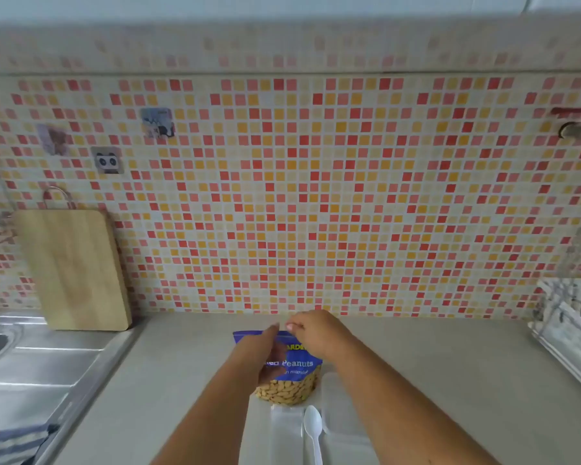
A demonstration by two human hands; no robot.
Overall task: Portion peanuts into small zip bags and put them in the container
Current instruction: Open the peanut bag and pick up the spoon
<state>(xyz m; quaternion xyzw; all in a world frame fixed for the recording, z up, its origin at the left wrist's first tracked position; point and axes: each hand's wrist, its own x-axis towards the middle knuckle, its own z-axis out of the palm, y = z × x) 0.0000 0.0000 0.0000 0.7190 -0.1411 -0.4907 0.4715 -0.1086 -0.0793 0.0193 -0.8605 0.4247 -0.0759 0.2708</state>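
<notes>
A blue bag of peanuts [294, 374] stands upright on the beige counter, its clear lower window showing the nuts. My left hand [265, 344] grips the top of the bag from the left. My right hand [312, 330] pinches the bag's top edge from the right. In front of the bag lie clear small zip bags [284, 431] and a white plastic spoon [312, 431]. A clear container [343, 407] sits just right of the spoon, hard to make out.
A wooden cutting board [74, 270] leans on the tiled wall at the left. A steel sink and drainboard [30, 364] fill the left side, with a striped cloth [10, 444] at its front. A white dish rack [571, 327] stands at the right.
</notes>
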